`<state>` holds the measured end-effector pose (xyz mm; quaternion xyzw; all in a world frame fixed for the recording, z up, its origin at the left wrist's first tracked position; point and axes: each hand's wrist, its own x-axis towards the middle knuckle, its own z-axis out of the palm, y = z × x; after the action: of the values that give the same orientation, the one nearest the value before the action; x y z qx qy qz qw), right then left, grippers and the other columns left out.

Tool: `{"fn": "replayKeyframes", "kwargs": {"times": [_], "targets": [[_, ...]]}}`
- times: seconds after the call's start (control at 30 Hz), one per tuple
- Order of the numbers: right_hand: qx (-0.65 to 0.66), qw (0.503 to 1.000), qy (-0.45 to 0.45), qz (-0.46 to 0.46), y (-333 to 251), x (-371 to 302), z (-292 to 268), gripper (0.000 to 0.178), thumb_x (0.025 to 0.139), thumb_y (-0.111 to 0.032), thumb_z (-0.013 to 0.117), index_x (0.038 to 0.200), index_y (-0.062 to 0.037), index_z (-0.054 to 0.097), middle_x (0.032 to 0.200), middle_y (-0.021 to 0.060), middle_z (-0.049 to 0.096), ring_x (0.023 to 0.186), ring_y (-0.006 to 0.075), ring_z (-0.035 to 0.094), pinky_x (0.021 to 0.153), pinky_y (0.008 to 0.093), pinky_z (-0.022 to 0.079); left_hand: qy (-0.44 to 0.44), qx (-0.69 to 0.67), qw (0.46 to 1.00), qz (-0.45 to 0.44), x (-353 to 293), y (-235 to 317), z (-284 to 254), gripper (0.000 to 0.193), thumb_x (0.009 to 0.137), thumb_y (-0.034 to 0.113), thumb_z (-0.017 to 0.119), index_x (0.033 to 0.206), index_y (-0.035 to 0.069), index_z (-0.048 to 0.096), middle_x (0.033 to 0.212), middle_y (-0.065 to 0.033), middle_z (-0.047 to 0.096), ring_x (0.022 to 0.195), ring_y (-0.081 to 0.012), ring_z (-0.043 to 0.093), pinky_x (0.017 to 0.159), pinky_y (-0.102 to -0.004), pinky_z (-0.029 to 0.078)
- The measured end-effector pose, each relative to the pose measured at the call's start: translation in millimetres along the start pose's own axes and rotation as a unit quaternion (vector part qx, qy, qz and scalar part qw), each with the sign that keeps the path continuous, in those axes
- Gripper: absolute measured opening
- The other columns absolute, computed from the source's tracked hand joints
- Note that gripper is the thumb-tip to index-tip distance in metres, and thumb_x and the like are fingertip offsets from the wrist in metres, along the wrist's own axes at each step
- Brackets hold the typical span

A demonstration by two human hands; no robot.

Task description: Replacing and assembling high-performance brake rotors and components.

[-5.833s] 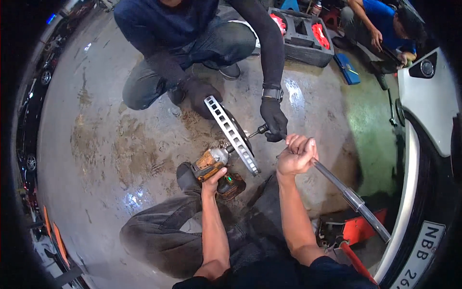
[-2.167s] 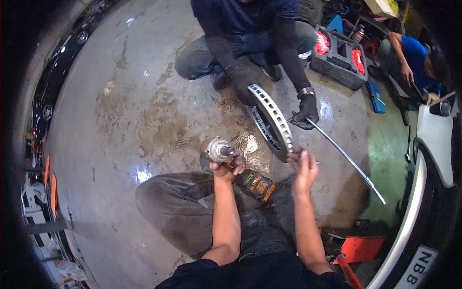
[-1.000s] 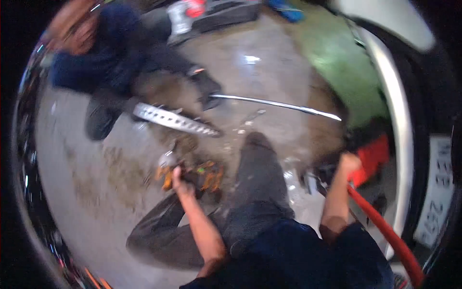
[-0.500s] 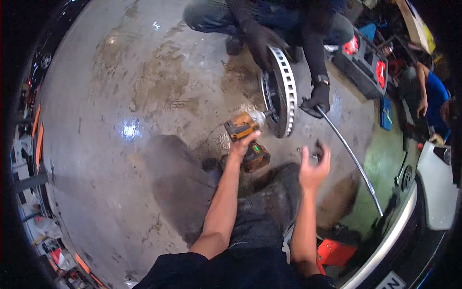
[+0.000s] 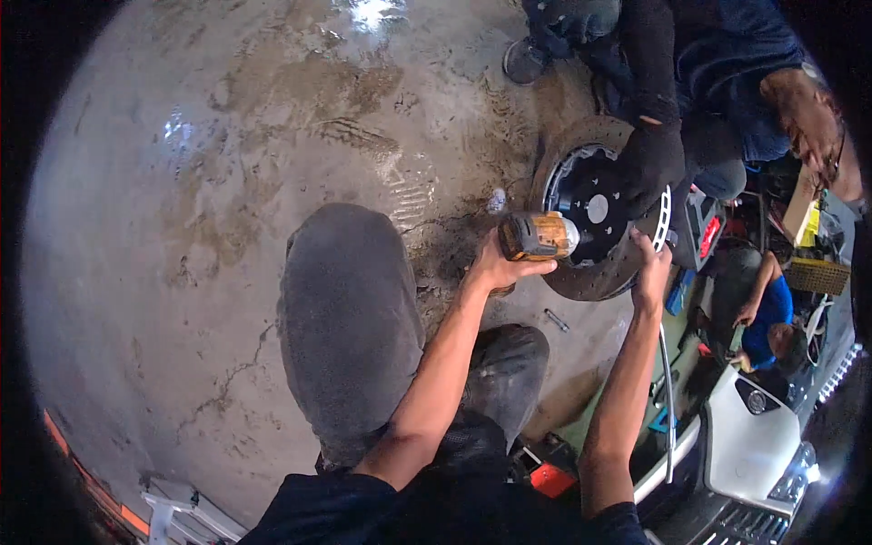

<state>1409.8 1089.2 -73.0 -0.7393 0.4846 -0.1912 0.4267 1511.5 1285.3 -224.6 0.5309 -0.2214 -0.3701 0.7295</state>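
Note:
My left hand (image 5: 505, 265) is wrapped round the grip of a yellow and black cordless impact wrench (image 5: 538, 238). Its nose meets the black centre of a drilled brake disc (image 5: 581, 283), left of the middle hole. At the disc's near right edge my right hand (image 5: 651, 263) grips the rim, the thumb on the visible side and the other fingers mostly hidden. A co-worker's black-gloved hand (image 5: 652, 168) rests on the disc's upper right. On the floor just below the disc lies a small bolt (image 5: 557, 320).
A long metal bar (image 5: 670, 400) extends down past my right forearm. A white car (image 5: 749, 436) stands at the lower right. An open tool case (image 5: 704, 227) lies beyond the disc. Another person in blue (image 5: 770, 322) is at the far right. A red object (image 5: 551, 479) sits near my right elbow.
My right hand has gone from spread in the air to gripping the disc's rim. The disc has turned its face toward me. The view has swung, and the co-worker's glove no longer shows on the bar.

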Motion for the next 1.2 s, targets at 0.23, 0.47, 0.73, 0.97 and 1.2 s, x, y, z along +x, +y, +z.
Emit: {"fn": "replayKeyframes", "kwargs": {"times": [0.23,0.47,0.73,0.97,1.2], "targets": [[0.099,0.994,0.009,0.054,3,4,7,0.021,0.089,-0.022,0.068,0.099,-0.0031,0.065,0.088,0.0007,0.063,0.074,0.0106,0.058,0.072,0.0260,0.045,-0.065,-0.015,0.997,-0.031,16,-28,14,0.057,0.064,0.044,0.084,0.110,0.013,0.071,0.108,-0.0145,0.071,0.099,-0.0314,0.068,0.090,-0.0406,0.052],[-0.013,1.000,0.007,0.018,-5,5,12,0.038,0.087,-0.030,0.064,0.110,0.0005,0.063,0.097,0.0038,0.065,0.084,0.0151,0.062,0.078,0.0313,0.049,-0.098,-0.061,0.993,-0.031,25,-30,25,0.058,0.066,0.037,0.085,0.115,0.010,0.069,0.111,-0.0118,0.071,0.106,-0.0263,0.066,0.096,-0.0371,0.049],[-0.052,0.998,0.020,0.035,-10,5,8,0.027,0.085,-0.031,0.070,0.083,-0.0053,0.061,0.072,-0.0019,0.054,0.064,0.0095,0.046,0.061,0.0269,0.038,-0.115,-0.120,0.980,-0.106,26,-18,33,0.062,0.071,0.029,0.086,0.123,0.005,0.063,0.118,-0.0081,0.068,0.111,-0.0177,0.062,0.100,-0.0357,0.047],[-0.069,0.997,0.004,0.045,-9,9,-5,0.040,0.080,-0.032,0.074,0.093,0.0049,0.065,0.077,0.0059,0.065,0.069,0.0145,0.055,0.069,0.0317,0.047,-0.155,0.024,0.973,-0.172,37,-2,42,0.056,0.073,0.022,0.084,0.121,0.004,0.063,0.118,-0.0085,0.068,0.110,-0.0186,0.063,0.097,-0.0352,0.049],[-0.018,1.000,0.011,0.008,-1,7,-15,0.046,0.076,-0.031,0.077,0.102,0.0059,0.067,0.082,0.0201,0.070,0.074,0.0268,0.068,0.072,0.0383,0.053,-0.074,-0.116,0.924,-0.356,27,37,65,0.036,0.088,0.032,0.066,0.114,0.008,0.061,0.094,-0.0050,0.070,0.071,-0.0128,0.061,0.063,-0.0292,0.051]]}}
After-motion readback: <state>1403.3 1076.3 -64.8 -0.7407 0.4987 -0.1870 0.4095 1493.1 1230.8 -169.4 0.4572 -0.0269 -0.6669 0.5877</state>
